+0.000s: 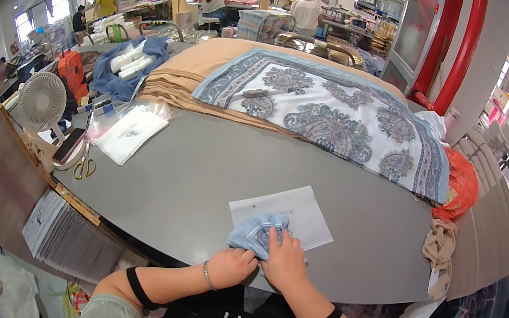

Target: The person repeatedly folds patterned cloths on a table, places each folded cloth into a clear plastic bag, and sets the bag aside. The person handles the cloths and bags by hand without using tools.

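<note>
A small bundle of folded blue patterned cloth [253, 229] rests on a flat white packet [298, 212], near the front edge of the grey table [190, 183]. My left hand [232, 267] grips the cloth's near edge, fingers curled. With fingers spread across its top and right side, my right hand [285, 260] presses on the same bundle. Part of the cloth is hidden beneath my hands. Across the far side of the table, a white and blue paisley cloth [337, 115] lies spread over a stack of tan cloth [161, 83].
Scissors [85, 167], a white fan [42, 102] and white packets [132, 133] sit on the left. An orange plastic bag [459, 188] and a knotted beige cloth [439, 245] hang at the right edge. Packed sleeves [70, 234] stand below the left edge. People work farther back.
</note>
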Motion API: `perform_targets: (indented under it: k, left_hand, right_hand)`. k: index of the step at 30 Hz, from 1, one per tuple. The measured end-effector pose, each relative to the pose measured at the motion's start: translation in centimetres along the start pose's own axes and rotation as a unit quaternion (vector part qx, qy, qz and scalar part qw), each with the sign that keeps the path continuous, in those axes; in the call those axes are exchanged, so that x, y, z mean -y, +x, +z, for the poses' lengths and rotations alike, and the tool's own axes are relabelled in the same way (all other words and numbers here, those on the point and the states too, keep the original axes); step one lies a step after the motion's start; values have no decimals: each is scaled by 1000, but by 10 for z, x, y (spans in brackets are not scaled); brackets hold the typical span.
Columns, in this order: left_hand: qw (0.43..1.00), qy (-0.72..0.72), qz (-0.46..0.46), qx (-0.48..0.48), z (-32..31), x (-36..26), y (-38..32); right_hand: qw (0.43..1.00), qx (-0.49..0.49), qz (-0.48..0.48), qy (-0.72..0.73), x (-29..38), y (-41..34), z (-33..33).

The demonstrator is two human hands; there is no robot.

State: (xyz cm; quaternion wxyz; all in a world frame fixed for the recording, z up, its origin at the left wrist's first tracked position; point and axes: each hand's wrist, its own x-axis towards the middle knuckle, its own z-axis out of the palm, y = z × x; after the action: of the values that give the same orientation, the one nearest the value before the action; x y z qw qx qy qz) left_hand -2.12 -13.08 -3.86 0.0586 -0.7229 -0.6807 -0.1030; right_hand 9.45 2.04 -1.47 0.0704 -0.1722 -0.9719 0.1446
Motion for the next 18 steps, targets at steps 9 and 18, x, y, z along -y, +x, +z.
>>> perform_targets:
  k: [9,18]
  left_hand:
    - [994,-21,-27,-106,-17,-14,24]
    - [973,-220,-22,59,23,-25,104]
  right_hand:
    - [976,-81,195,-55,-79,-47,-14]
    - [948,2,129,292,-72,-49,-33]
